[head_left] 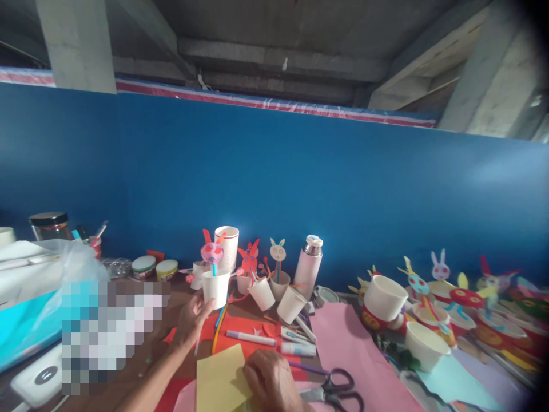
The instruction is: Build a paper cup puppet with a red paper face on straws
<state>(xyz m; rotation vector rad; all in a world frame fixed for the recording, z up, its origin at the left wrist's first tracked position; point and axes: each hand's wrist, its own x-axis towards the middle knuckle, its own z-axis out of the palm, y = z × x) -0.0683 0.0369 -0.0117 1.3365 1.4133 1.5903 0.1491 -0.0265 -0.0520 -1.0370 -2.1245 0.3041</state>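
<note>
My left hand (pixel 193 317) is closed on the lower left side of a white paper cup (pixel 216 289). A pink paper rabbit head (pixel 212 253) with red ears rises from this cup on a blue stick. My right hand (pixel 271 375) lies at the right edge of a sheet of yellow paper (pixel 218 375), its fingers curled under. Whatever those fingers hold, if anything, is hidden. Beside my right hand are black-handled scissors (pixel 337 390) and a purple pencil (pixel 309 367). Red paper (pixel 240 326) with a white marker (pixel 251 337) and a glue stick (pixel 298 348) lies beyond.
More paper cups with animal heads (pixel 278 252) stand along the blue wall (pixel 257 171), near a pale thermos (pixel 307 269). Several rabbit cups (pixel 440 269) crowd the right side. Pink paper (pixel 355 343) covers the right middle. A plastic bag (pixel 81 263) and power bank (pixel 38 375) sit left.
</note>
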